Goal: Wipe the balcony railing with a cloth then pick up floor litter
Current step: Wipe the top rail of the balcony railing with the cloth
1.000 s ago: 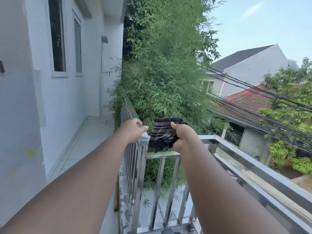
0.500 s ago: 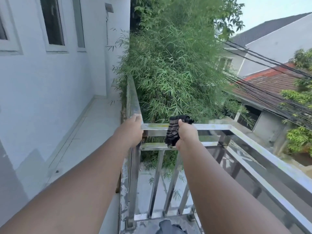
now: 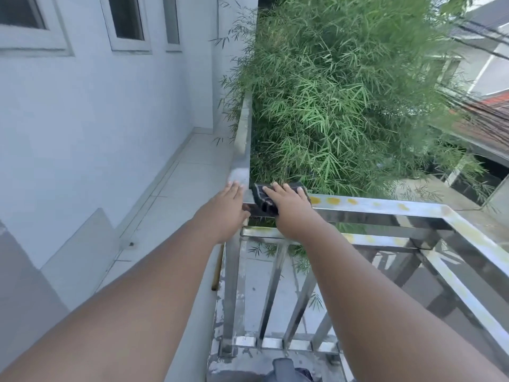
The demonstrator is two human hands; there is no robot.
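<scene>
Landmark: the corner of the shiny stainless-steel balcony railing [image 3: 385,207], where two top rails meet.
Cloth: dark striped rag [image 3: 261,196], bunched, lying on the top rail just right of the corner.
Right hand [image 3: 289,209]: flat on the rag, fingers straight and spread, pressing it to the rail; no curl around it.
Left hand [image 3: 224,208]: resting on the corner itself, fingers extended over the rail, holding nothing.
Rail surface: yellow blotches [image 3: 333,200] along the top, right of the rag.
Beyond the corner: dense green bamboo foliage [image 3: 344,106].
Left of the corner: pale tiled floor [image 3: 176,205], white wall [image 3: 96,133].
</scene>
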